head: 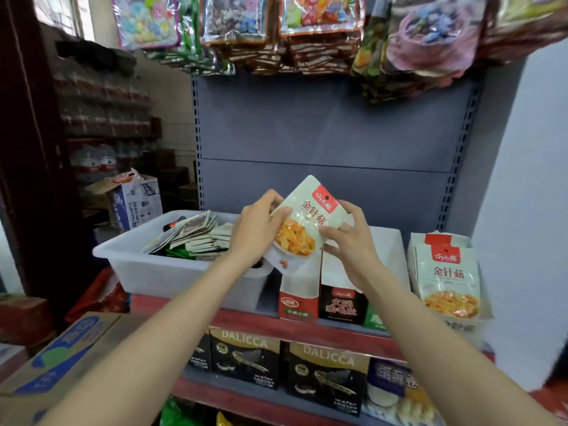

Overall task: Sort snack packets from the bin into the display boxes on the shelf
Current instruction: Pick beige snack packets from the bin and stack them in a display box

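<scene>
Shop shelf point(307, 329): both hands, left point(256, 230) and right point(347, 241), pinch one mushroom packet point(307, 222) at centre. Matching box point(445, 272) at three o'clock (partly filled); bin point(147, 265) at nine o'clock holds plenty unsorted.

At twelve o'clock we see the bare grey back panel point(332, 124) of the shelving unit, with slotted uprights on both sides. Above it, from eleven to one o'clock, hang bundles of glossy toy and candy bags point(276, 29). At nine o'clock stand shrink-wrapped water bottles point(95, 162), and just below them an open white-and-blue carton point(136, 202). At six o'clock two black DALICCA wafer boxes point(285, 367) sit side by side on the lower shelf. At eight o'clock a blue-printed cardboard carton point(58, 352) lies tilted toward us.
</scene>
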`<state>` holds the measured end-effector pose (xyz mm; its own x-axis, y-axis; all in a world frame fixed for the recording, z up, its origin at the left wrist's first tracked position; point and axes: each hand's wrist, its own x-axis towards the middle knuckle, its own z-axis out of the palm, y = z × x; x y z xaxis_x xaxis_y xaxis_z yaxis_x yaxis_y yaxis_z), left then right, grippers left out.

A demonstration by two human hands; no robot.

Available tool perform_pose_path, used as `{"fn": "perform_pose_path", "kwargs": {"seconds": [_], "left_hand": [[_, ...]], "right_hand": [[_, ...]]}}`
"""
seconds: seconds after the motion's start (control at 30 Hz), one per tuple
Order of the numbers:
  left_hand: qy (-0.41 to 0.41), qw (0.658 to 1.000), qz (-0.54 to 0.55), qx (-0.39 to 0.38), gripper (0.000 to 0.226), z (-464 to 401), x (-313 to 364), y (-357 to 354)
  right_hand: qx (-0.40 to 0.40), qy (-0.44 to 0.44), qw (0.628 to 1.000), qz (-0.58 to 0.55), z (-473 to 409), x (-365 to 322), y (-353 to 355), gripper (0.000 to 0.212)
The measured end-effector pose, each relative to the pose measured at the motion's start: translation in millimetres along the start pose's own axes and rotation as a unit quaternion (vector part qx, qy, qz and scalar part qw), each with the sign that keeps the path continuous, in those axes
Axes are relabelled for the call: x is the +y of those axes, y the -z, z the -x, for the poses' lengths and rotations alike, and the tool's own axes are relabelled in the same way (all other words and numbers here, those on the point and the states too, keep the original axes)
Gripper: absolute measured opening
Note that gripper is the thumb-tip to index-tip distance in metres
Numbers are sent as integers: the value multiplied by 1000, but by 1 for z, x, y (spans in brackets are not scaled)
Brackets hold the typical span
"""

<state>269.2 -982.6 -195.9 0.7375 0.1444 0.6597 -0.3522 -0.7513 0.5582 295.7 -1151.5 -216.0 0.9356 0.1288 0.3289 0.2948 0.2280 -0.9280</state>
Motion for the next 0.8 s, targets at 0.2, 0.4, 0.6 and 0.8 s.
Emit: {"fn": "perform_pose_path", "kwargs": {"seconds": [0.2,0.4,0.6,0.8], "left_hand": [[36,977,154,-139,28,7,48,-57],[-22,949,178,-258,65,22,100,-120],[-28,958,193,-209,78,29,131,-168],[-51,969,130,-202,94,32,130,-198]], "right_hand": [[74,49,993,82,13,-18,73,57],[140,107,967,185,28,-36,152,69],[95,113,933,329,27,-47,192,97],[81,117,887,439,27,-44,217,97]]}}
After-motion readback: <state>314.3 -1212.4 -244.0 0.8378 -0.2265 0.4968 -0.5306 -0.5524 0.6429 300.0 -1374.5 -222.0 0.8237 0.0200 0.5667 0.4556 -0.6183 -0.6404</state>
